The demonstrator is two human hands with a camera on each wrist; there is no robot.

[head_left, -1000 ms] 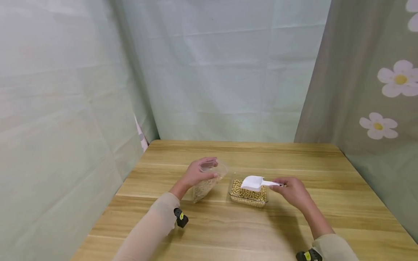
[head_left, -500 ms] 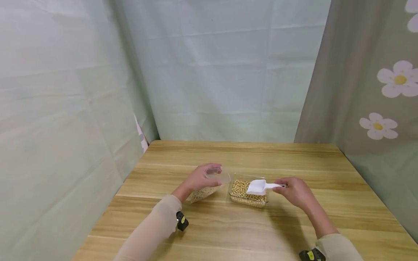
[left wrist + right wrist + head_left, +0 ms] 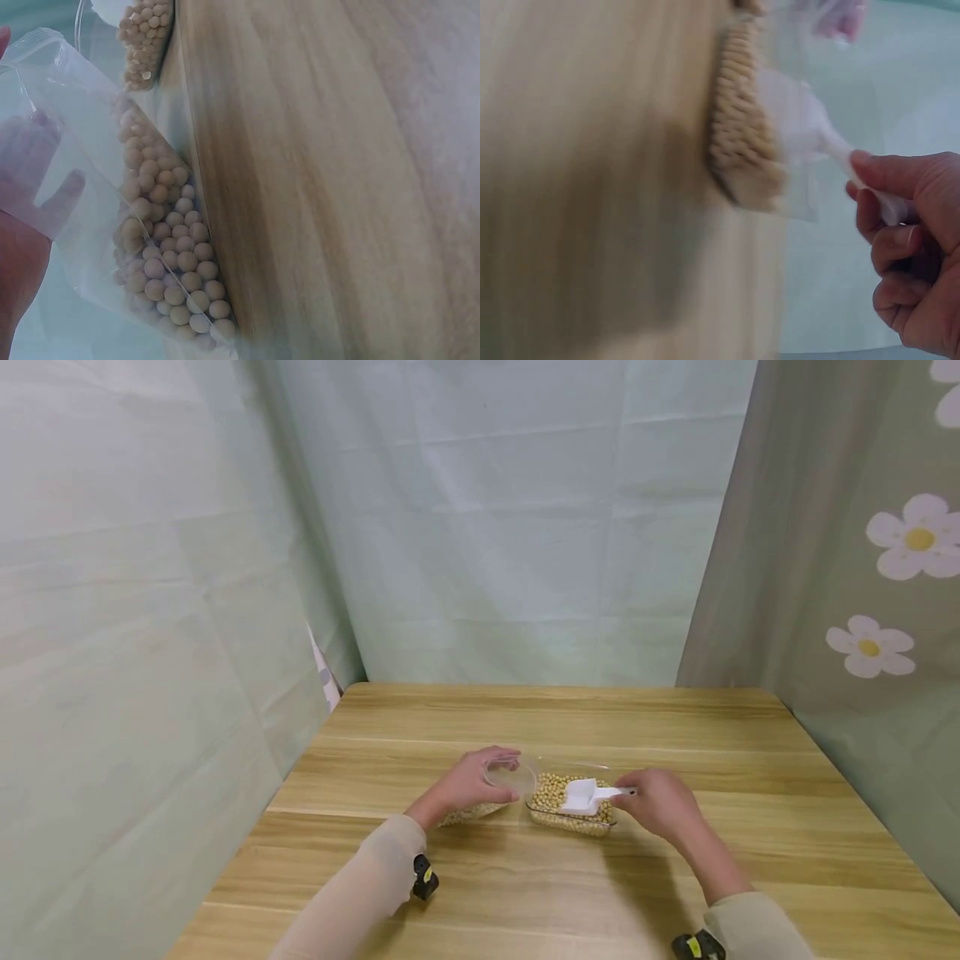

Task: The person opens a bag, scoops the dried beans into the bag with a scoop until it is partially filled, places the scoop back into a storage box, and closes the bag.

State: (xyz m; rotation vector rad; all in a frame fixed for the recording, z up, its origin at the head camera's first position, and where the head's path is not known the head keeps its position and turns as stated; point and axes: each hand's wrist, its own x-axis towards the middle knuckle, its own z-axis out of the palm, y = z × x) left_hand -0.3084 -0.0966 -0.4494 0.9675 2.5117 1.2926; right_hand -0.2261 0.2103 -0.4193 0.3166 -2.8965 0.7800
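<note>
My left hand holds a clear plastic bag by its open mouth, thumb and fingers around the opening. The bag leans with its mouth toward the container, and round pale beans, apparently soybeans, lie in its lower part. My right hand pinches the handle of a small white scoop. The scoop's blade is over a clear rectangular container, low against the soybeans that fill much of it. In the right wrist view the scoop is blurred and partly behind the container's clear wall.
Everything stands on a wood-grain table. Pale cloth hangs close behind the far edge and along the left. A grey curtain with white flowers borders the right side.
My left hand has moved right and nearer, tipping the bag's mouth toward the container. The scoop went right, then back left, and now sits lower at the beans.
</note>
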